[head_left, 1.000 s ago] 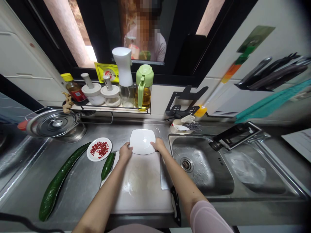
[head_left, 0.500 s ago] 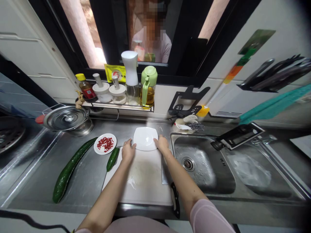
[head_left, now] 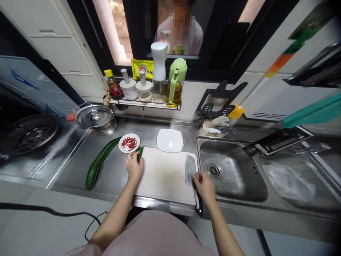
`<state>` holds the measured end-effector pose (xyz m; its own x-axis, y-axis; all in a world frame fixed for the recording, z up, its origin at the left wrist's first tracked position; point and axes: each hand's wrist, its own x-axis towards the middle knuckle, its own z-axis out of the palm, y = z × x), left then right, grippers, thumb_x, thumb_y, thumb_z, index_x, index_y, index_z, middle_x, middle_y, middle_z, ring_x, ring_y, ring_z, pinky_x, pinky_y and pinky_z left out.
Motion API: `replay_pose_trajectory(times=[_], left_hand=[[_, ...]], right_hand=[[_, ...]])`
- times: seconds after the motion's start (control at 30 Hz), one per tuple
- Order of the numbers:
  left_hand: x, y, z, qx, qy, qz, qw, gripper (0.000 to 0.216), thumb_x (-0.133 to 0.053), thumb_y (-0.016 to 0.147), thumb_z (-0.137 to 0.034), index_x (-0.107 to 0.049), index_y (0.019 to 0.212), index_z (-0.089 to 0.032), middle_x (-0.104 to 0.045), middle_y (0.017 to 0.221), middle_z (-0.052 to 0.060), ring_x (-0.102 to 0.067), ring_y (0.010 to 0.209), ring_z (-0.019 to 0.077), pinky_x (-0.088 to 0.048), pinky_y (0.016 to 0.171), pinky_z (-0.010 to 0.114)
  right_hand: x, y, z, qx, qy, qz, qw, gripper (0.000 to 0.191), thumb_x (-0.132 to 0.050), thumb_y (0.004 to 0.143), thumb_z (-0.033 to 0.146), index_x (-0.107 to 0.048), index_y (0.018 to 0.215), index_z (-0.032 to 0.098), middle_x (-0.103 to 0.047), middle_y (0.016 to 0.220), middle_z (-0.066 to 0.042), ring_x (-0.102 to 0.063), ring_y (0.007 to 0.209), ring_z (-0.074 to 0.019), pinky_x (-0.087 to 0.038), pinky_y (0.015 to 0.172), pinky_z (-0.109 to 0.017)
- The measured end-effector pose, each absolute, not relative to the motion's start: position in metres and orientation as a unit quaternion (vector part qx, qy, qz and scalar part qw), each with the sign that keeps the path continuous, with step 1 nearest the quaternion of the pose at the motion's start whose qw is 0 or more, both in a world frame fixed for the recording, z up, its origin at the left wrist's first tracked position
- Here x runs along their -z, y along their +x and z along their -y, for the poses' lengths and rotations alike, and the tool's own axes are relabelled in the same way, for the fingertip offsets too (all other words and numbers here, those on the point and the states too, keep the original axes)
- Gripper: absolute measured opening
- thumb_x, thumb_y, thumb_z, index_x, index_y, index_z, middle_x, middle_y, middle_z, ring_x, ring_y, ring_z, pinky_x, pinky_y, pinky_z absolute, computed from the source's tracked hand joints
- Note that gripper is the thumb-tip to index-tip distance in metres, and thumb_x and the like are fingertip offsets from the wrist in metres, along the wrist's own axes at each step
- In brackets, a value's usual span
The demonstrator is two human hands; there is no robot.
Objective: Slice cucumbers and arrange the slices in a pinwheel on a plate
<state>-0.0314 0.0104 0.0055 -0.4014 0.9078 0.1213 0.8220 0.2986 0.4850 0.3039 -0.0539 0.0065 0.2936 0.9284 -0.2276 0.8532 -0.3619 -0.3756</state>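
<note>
My left hand [head_left: 133,167] is closed over a short piece of cucumber [head_left: 140,153] at the left edge of the white cutting board [head_left: 165,174]. My right hand [head_left: 204,185] rests on the cleaver [head_left: 190,170], which lies at the board's right edge with its black handle pointing toward me; the fingers curl around where blade meets handle. An empty white square plate [head_left: 169,140] sits just beyond the board. A small round plate of chopped red chilli [head_left: 129,143] lies to its left.
A long whole cucumber [head_left: 99,162] lies on the steel counter at the left. A lidded pot [head_left: 94,117] and a rack of condiment bottles [head_left: 149,89] stand at the back. The sink [head_left: 231,174] is to the right. A person is behind the window.
Both hands let go of the square plate and drew back. The left went to the cucumber piece, the right to the cleaver. The camera view shifted left.
</note>
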Motion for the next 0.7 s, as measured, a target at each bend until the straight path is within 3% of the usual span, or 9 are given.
replay_pose_trajectory(times=[0.27,0.7], left_hand=[[0.002,-0.045,-0.029,-0.141,0.575,-0.797,0.12,0.062,-0.059,0.082,-0.038,-0.042,0.14,-0.025,-0.046,0.134,0.015,-0.044,0.121,0.033,-0.038,0.097,0.046],[0.003,-0.056,-0.037,-0.161,0.616,-0.761,0.126,0.054,-0.057,0.079,-0.017,-0.051,0.133,-0.022,-0.056,0.121,0.014,-0.052,0.114,0.0293,-0.043,0.097,0.04]], right_hand=[[-0.014,0.291,0.082,-0.229,-0.814,0.533,0.036,0.045,-0.055,0.085,0.041,-0.053,0.121,0.016,-0.064,0.108,-0.011,-0.061,0.097,-0.0219,-0.04,0.076,-0.027],[-0.018,0.289,0.076,-0.239,-0.807,0.539,-0.016,0.049,-0.057,0.083,0.034,-0.049,0.127,0.012,-0.066,0.11,-0.016,-0.062,0.104,-0.0251,-0.041,0.078,-0.028]])
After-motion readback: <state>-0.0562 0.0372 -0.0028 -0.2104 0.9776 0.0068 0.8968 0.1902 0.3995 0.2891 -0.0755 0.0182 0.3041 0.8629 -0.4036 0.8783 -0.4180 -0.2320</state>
